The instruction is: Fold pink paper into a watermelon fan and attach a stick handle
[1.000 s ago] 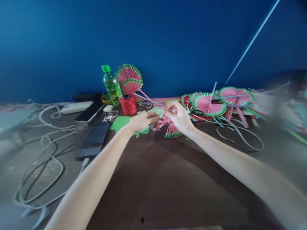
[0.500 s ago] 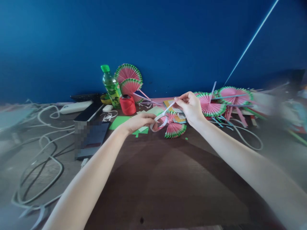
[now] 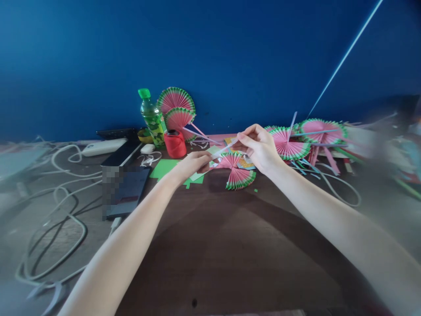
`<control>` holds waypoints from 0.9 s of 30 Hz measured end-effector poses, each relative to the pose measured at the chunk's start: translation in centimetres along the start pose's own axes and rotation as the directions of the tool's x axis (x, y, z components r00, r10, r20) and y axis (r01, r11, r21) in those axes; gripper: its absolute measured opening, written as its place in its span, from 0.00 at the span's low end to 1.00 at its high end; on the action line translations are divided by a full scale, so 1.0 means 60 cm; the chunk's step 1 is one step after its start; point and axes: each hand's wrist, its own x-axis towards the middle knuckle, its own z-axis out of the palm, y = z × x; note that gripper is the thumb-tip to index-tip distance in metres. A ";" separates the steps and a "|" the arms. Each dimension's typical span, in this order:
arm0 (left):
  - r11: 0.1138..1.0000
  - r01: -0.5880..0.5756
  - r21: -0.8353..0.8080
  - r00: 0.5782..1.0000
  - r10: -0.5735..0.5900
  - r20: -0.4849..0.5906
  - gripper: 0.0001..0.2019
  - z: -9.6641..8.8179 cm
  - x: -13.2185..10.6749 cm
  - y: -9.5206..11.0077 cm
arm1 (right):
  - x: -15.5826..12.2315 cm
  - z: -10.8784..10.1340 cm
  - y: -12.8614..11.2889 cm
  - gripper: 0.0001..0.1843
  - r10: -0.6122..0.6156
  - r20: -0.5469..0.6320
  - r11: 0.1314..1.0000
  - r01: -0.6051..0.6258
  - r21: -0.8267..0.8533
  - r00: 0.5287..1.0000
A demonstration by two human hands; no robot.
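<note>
My left hand (image 3: 192,164) and my right hand (image 3: 259,145) are both pinched on a thin white strip (image 3: 223,150) that runs taut between them above the dark table (image 3: 213,245). The left hand holds the lower end, the right hand the raised end. Just below the strip lie two small pink pleated paper fans with green edges (image 3: 238,173). A green paper sheet (image 3: 164,167) lies flat behind the left hand.
A green bottle (image 3: 151,117), a red ribbon spool (image 3: 175,144) and two upright watermelon fans (image 3: 176,109) stand by the blue wall. A heap of finished fans (image 3: 305,136) lies at the right. A tablet (image 3: 125,191) and white cables (image 3: 62,210) occupy the left.
My right hand has drawn away from the left, up and to the right, pulling the strip out. Half a second ago it hung in a loop; now it is straight.
</note>
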 end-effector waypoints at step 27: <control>0.992 -0.076 -0.102 0.962 0.046 -0.270 0.10 0.003 0.009 0.000 | -0.059 0.052 -0.040 0.13 -0.306 0.241 0.845 0.379 -0.377 0.921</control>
